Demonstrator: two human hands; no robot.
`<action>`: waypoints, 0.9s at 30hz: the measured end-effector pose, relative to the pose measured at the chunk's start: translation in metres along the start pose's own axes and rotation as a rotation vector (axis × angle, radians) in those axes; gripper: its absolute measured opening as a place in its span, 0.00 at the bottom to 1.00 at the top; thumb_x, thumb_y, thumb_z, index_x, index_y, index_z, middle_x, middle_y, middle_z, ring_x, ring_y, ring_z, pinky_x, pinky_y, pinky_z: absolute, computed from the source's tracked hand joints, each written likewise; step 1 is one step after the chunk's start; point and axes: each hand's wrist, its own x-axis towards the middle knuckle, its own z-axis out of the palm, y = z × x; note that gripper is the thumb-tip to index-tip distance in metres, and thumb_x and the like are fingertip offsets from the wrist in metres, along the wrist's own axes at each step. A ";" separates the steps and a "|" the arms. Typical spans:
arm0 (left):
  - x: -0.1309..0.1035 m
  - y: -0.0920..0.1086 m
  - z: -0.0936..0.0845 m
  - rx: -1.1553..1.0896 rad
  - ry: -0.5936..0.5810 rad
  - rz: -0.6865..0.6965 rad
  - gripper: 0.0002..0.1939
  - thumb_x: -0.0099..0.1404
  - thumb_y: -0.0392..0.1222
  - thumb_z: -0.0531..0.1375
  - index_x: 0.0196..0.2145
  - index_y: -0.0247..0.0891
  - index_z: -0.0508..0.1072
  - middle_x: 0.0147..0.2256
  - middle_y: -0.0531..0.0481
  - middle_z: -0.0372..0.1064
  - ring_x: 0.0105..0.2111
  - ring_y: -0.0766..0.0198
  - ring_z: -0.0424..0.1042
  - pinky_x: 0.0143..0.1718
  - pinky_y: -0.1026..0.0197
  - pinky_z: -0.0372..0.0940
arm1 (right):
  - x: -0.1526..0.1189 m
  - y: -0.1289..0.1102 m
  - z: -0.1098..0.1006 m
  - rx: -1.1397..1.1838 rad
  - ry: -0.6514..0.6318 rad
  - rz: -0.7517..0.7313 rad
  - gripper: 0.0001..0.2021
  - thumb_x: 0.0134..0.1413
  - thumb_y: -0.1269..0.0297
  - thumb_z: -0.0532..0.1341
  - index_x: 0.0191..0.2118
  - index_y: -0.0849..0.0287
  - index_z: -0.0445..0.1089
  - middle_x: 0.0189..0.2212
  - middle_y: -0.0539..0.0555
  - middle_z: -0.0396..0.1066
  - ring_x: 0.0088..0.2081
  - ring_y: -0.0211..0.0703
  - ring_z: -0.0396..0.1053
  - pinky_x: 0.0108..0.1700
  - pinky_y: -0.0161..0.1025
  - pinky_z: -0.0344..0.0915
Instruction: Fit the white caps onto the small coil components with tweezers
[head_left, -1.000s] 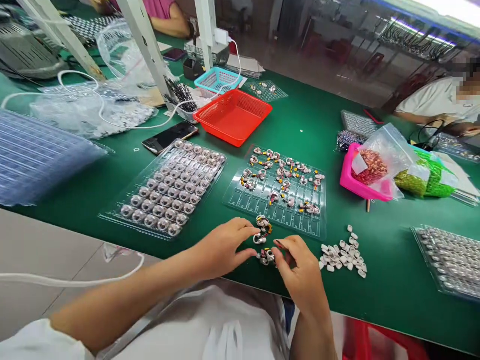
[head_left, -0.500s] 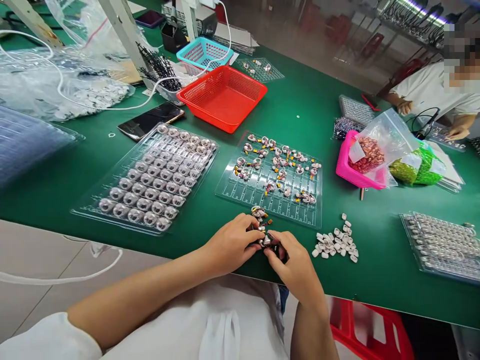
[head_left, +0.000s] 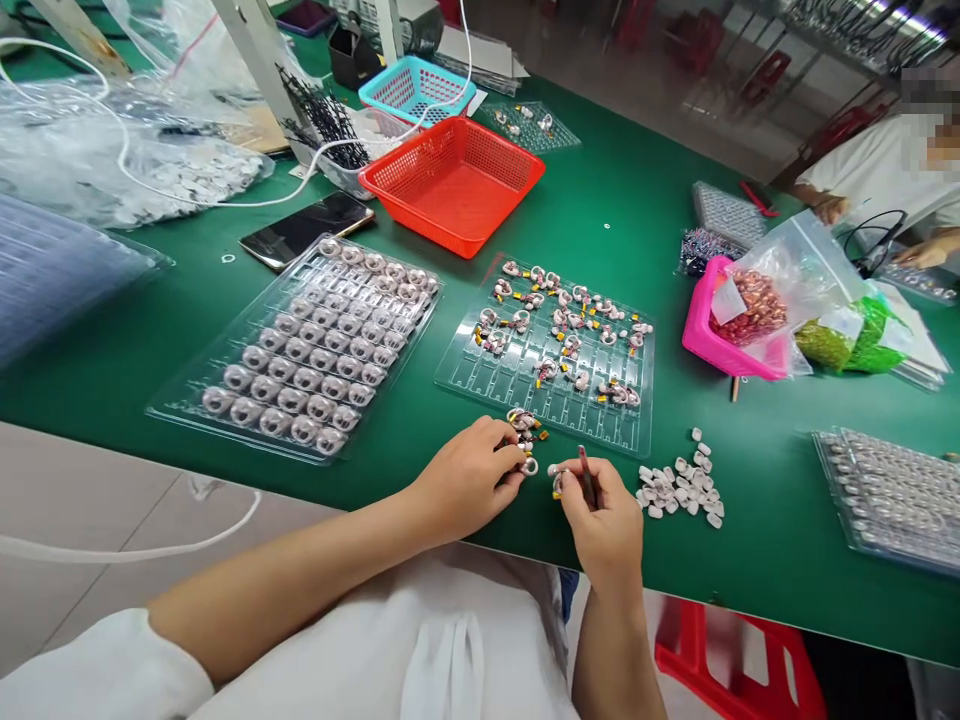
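My left hand (head_left: 476, 478) is closed in a pinch at the table's front edge, a small white ring-shaped part (head_left: 530, 467) at its fingertips. Just beyond those fingers lies a small heap of wired parts with yellow tabs (head_left: 523, 420). My right hand (head_left: 609, 520) pinches another small white part with a yellow tab (head_left: 557, 483). A thin dark brown tool (head_left: 586, 464) sticks up from the same hand; its exact kind is unclear. Ahead, a clear plastic tray (head_left: 517, 382) carries several similar wired parts. Small white caps (head_left: 679, 487) lie loose right of my right hand.
Left stands a clear tray of rounded shells (head_left: 306, 378). Behind are a red basket (head_left: 457, 195), a blue basket (head_left: 412, 92) and a phone (head_left: 306, 230). On the right sit a pink basket (head_left: 697, 335), bags of beads and stacked trays (head_left: 892, 490). A co-worker (head_left: 862, 170) sits across.
My hands have moved apart; they were together over one piece. The right hand shifted right with a white part and the brown tool. The view has tilted slightly.
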 end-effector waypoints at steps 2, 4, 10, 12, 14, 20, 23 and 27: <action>-0.001 0.002 -0.003 -0.025 0.058 0.009 0.11 0.67 0.31 0.58 0.44 0.31 0.78 0.46 0.36 0.72 0.47 0.48 0.69 0.47 0.46 0.69 | -0.002 0.000 0.002 -0.006 0.076 -0.036 0.07 0.61 0.63 0.60 0.40 0.58 0.74 0.31 0.51 0.77 0.29 0.39 0.73 0.32 0.34 0.69; -0.002 0.006 -0.008 -0.113 0.133 0.025 0.14 0.68 0.32 0.58 0.50 0.31 0.75 0.49 0.35 0.71 0.50 0.49 0.68 0.52 0.45 0.67 | -0.003 -0.001 0.005 -0.028 0.154 -0.161 0.04 0.61 0.65 0.61 0.40 0.57 0.73 0.32 0.51 0.77 0.30 0.39 0.73 0.34 0.35 0.70; -0.002 0.017 -0.032 -0.542 0.021 -0.024 0.17 0.66 0.40 0.65 0.51 0.34 0.74 0.47 0.41 0.75 0.49 0.55 0.73 0.52 0.54 0.68 | -0.006 -0.010 0.009 0.047 0.092 -0.558 0.09 0.59 0.72 0.65 0.43 0.54 0.69 0.35 0.51 0.72 0.30 0.37 0.70 0.29 0.32 0.68; -0.002 0.018 -0.037 -0.631 -0.055 -0.076 0.19 0.64 0.42 0.67 0.51 0.33 0.75 0.45 0.41 0.76 0.45 0.57 0.75 0.50 0.56 0.69 | -0.009 -0.015 0.010 0.141 0.037 -0.525 0.10 0.59 0.71 0.66 0.45 0.53 0.69 0.36 0.51 0.72 0.30 0.37 0.70 0.29 0.32 0.67; -0.003 0.018 -0.040 -0.725 -0.126 -0.117 0.20 0.63 0.43 0.68 0.51 0.33 0.75 0.45 0.42 0.76 0.43 0.58 0.75 0.48 0.57 0.69 | -0.012 -0.018 0.011 0.231 0.015 -0.432 0.11 0.59 0.70 0.67 0.45 0.51 0.69 0.35 0.49 0.71 0.30 0.37 0.69 0.29 0.33 0.67; -0.007 0.019 -0.047 -0.888 -0.248 -0.226 0.22 0.60 0.44 0.70 0.50 0.35 0.77 0.45 0.44 0.77 0.45 0.57 0.74 0.49 0.57 0.68 | -0.017 -0.021 0.013 0.311 -0.055 -0.372 0.14 0.57 0.71 0.68 0.46 0.49 0.70 0.32 0.46 0.70 0.29 0.36 0.68 0.29 0.31 0.65; -0.009 0.021 -0.051 -0.926 -0.279 -0.277 0.19 0.61 0.43 0.69 0.48 0.34 0.78 0.44 0.44 0.78 0.44 0.57 0.75 0.49 0.56 0.68 | -0.019 -0.022 0.012 0.288 -0.075 -0.433 0.15 0.57 0.72 0.68 0.48 0.49 0.70 0.31 0.46 0.70 0.28 0.36 0.68 0.27 0.31 0.64; -0.012 0.023 -0.053 -0.921 -0.268 -0.310 0.14 0.62 0.42 0.68 0.45 0.33 0.79 0.41 0.44 0.79 0.42 0.57 0.76 0.47 0.58 0.68 | -0.023 -0.026 0.011 0.255 -0.093 -0.473 0.16 0.57 0.73 0.67 0.48 0.50 0.69 0.32 0.47 0.71 0.28 0.35 0.67 0.26 0.31 0.63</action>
